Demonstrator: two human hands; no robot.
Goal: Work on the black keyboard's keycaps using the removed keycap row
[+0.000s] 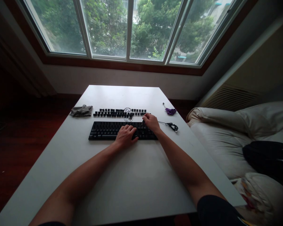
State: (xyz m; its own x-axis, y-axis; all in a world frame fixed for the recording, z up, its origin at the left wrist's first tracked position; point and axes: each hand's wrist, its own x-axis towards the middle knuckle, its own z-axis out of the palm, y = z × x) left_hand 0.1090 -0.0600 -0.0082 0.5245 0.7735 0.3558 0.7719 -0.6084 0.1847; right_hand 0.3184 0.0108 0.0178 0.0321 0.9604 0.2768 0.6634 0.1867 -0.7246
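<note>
A black keyboard (106, 130) lies across the middle of a white table (132, 175). My left hand (126, 135) rests flat on its right half, fingers stretched over the keys. My right hand (151, 121) sits at the keyboard's far right corner with fingers curled together in a pinch; what they hold is too small to make out. Behind the keyboard lie rows of loose black keycaps (119, 112). A wire keycap puller (128, 118) lies between those rows and the keyboard.
A crumpled grey cloth (81, 110) lies at the left of the keycaps. A small purple brush (170, 110) and a coiled black cable (172, 126) lie at the right. A sofa with cushions (240, 138) stands beside the table's right edge. Windows fill the far wall.
</note>
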